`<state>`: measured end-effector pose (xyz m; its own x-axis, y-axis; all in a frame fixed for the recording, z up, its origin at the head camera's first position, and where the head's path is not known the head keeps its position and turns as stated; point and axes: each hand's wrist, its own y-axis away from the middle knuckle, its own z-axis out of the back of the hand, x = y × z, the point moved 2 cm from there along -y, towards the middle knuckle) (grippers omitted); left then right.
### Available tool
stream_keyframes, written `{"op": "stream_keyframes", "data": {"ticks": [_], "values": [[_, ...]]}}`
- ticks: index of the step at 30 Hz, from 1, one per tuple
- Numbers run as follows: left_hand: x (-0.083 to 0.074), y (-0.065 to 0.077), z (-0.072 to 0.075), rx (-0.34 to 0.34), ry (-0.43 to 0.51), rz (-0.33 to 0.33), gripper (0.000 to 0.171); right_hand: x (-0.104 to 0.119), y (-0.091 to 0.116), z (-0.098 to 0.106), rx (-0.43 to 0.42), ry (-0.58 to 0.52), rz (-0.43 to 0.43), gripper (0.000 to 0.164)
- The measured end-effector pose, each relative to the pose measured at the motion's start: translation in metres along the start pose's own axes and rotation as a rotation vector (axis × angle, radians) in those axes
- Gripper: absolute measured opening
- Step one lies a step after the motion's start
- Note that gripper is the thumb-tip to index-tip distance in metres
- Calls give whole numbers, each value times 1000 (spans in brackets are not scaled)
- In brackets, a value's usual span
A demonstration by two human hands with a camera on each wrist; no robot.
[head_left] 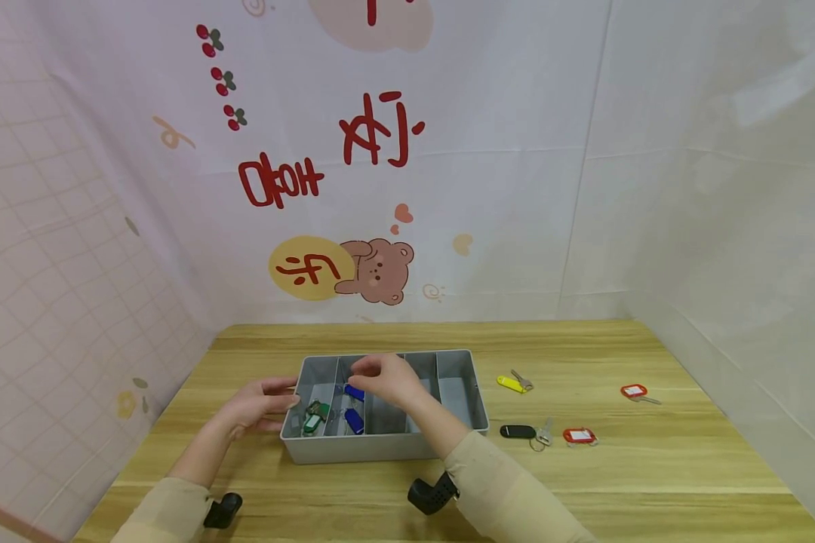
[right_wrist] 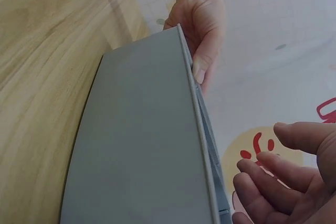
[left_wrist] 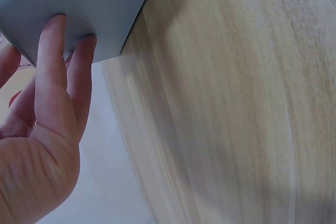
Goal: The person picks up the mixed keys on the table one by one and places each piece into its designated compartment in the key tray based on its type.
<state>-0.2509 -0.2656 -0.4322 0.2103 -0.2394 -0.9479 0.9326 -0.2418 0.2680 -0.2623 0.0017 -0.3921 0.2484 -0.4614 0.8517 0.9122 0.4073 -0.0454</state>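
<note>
A grey compartment box (head_left: 353, 450) sits on the wooden table. My left hand (head_left: 254, 407) grips its left end, the thumb at the rim and the fingers against the outer wall (left_wrist: 105, 3). Above the second compartment from the left hovers my right hand (head_left: 390, 379), fingers loosely bent and apart from the thumb; the right wrist view shows nothing between them. Below it, a blue key tag (head_left: 354, 421) and another blue key tag (head_left: 355, 393) lie in that compartment. Green key tags (head_left: 312, 423) lie in the leftmost one. My right hand and forearm partly hide the middle compartments.
Right of the box lie a yellow key tag (head_left: 512, 385) with a key, a black key tag (head_left: 518, 431) with a key, a red key tag (head_left: 579, 436), and another red key tag (head_left: 634, 391) farther right. A printed cloth (head_left: 502, 226) hangs behind the table (head_left: 584, 498).
</note>
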Motion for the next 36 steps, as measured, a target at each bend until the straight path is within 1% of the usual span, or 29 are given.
{"op": "stream_keyframes", "data": {"ticks": [8,15,19,24,30,36], "values": [[-1,0,0,5,10,4,71,3,9,5,-6,-11,44,39],[0,0,0,4,17,2,71,2,20,11,-26,-45,35,39],[0,0,0,4,18,2,71,1,27,17,-32,-54,51,41],[-1,0,0,6,14,0,70,-3,33,22,-35,-46,80,45],[-1,0,0,15,13,-5,70,-7,41,30,-27,-18,142,47],[-1,0,0,24,17,-7,72,-10,48,39,-40,22,158,47]]}}
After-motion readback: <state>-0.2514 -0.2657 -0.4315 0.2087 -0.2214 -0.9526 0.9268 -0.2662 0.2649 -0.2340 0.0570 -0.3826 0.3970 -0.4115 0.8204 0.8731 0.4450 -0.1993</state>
